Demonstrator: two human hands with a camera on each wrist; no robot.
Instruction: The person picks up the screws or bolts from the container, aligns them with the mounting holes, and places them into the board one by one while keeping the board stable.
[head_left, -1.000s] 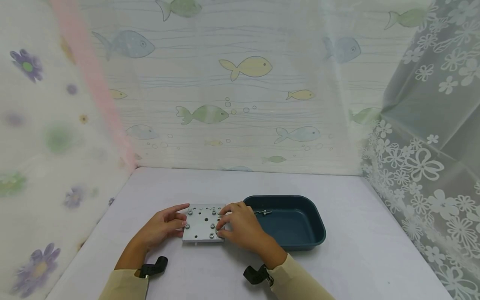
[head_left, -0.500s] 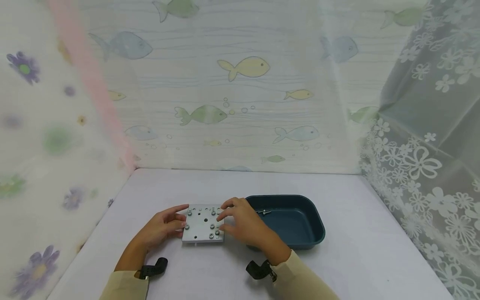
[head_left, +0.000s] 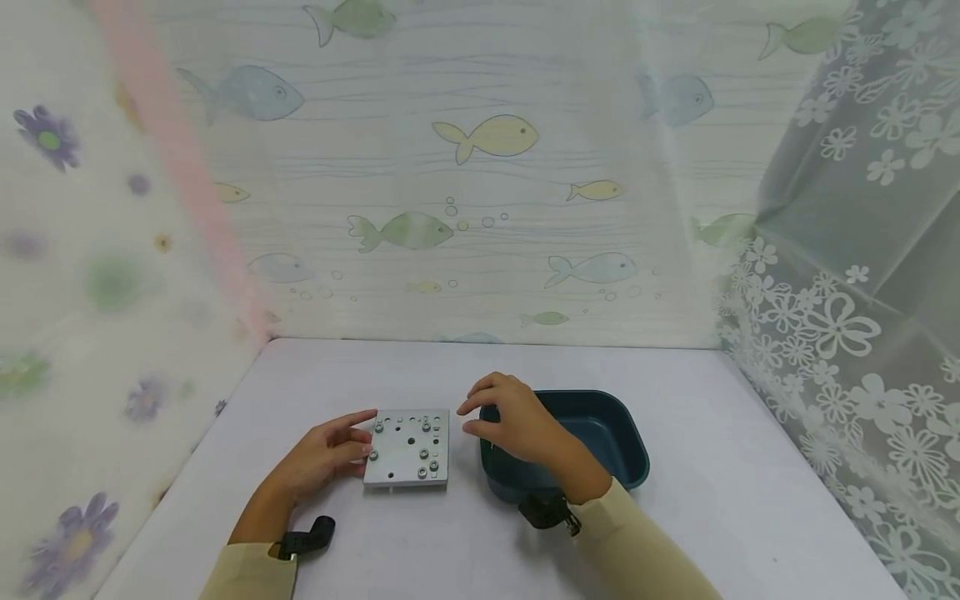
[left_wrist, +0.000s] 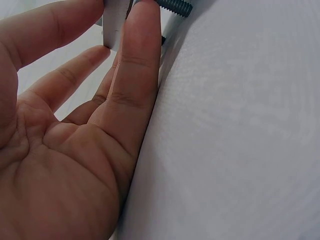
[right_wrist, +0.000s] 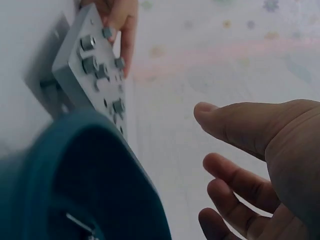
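A silvery rectangular metal plate (head_left: pixel 393 457) with holes stands slightly above the white table on screw ends. Several socket-head screws sit in it, their heads (right_wrist: pixel 90 64) raised above its face. At its left edge my left hand (head_left: pixel 322 454) holds the plate between thumb and fingers, the index finger reaching to the back corner. A threaded screw end (left_wrist: pixel 177 7) sticks out beneath the plate by a fingertip. My right hand (head_left: pixel 521 421) hovers over the left side of a dark teal tray (head_left: pixel 633 454), fingers loosely bent and apart, nothing between them.
Inside the tray lies at least one loose screw (right_wrist: pixel 80 221), partly in shadow. The tray stands just right of the plate. A fish-patterned curtain (head_left: pixel 480 208) closes off the back, with flowered sheets on both sides. Black cameras (head_left: pixel 307 537) are strapped to both wrists.
My right hand has let go at the plate's right edge and moved right and up, over the tray. My left hand and the plate have stayed put.
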